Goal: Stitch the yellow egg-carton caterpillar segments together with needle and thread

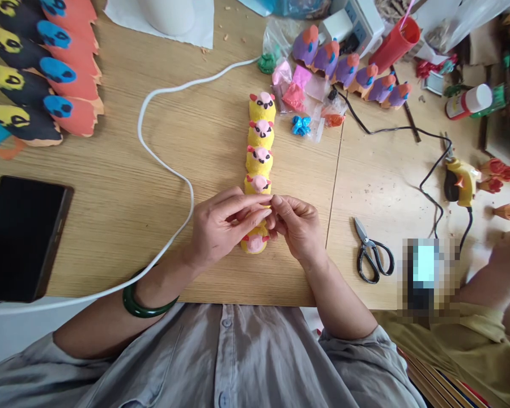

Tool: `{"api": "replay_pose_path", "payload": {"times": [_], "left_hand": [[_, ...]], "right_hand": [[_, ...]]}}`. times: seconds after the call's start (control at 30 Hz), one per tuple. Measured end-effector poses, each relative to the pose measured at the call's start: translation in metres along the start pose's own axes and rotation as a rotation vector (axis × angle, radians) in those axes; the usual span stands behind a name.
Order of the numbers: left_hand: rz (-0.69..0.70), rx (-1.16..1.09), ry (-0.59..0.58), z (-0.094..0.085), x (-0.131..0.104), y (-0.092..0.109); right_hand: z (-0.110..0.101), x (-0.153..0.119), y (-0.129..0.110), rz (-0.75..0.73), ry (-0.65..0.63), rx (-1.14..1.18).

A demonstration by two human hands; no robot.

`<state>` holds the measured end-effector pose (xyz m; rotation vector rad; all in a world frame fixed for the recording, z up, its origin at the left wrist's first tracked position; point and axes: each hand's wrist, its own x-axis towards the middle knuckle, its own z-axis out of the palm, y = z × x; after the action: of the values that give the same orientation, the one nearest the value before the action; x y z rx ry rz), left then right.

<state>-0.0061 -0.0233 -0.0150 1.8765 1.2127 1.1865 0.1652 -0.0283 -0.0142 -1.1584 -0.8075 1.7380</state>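
While we couldn't tell whether our left hand and right hand, fingertips together, gripped anything, the yellow animal-faced strip lay beneath them, left of the scissors; we judged it light, crushable, best held by its sides.

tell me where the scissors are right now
In the head view, the scissors lie on the table, to the right of the right hand and below-left of the yellow tool.
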Motion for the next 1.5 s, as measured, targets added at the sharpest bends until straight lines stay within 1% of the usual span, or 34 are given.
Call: {"api": "replay_pose_path", "payload": {"times": [0.1,0.27,0.33,0.47,0.6,0.77,0.9,1.07,1.17,1.3,1.4,1.5], "left_hand": [[0.066,0.065,0.030,0.001,-0.001,-0.002],[0.243,0.226,0.077,0.001,-0.004,-0.004],[0.249,0.252,0.081,0.001,-0.004,-0.005],[0.185,0.200,0.063,0.002,-0.004,-0.006],[0.072,0.125,0.018,0.002,-0.003,-0.003],[-0.102,-0.004,0.041,-0.001,0.000,-0.002],[-0.182,-0.105,0.039,-0.001,0.000,-0.002],[-0.229,-0.092,0.028,0.000,-0.001,0.000],[-0.233,-0.104,0.026,-0.001,-0.001,0.000],[-0.240,-0.118,0.035,-0.001,0.000,0.001],[-0.254,-0.131,0.023,-0.001,0.000,0.001],[-0.242,-0.128,0.031,-0.001,0.000,0.001]], "right_hand": [[0.004,-0.004,0.000,0.001,-0.016,-0.017],[0.009,-0.008,-0.003,0.011,-0.018,-0.057],[0.008,-0.008,-0.003,0.019,-0.032,-0.046],[0.005,-0.005,-0.001,0.020,-0.054,0.023],[0.003,-0.003,-0.001,0.015,0.008,0.040],[0.003,-0.002,-0.004,0.002,0.057,0.043],[0.002,-0.001,-0.005,-0.043,0.093,0.083],[-0.001,0.002,-0.003,-0.036,0.105,0.021],[-0.003,0.004,-0.002,-0.059,0.131,0.010],[-0.003,0.005,-0.003,-0.026,0.115,-0.002],[-0.004,0.006,-0.003,-0.045,0.143,0.012],[-0.004,0.005,-0.003,-0.031,0.132,0.005]]}}
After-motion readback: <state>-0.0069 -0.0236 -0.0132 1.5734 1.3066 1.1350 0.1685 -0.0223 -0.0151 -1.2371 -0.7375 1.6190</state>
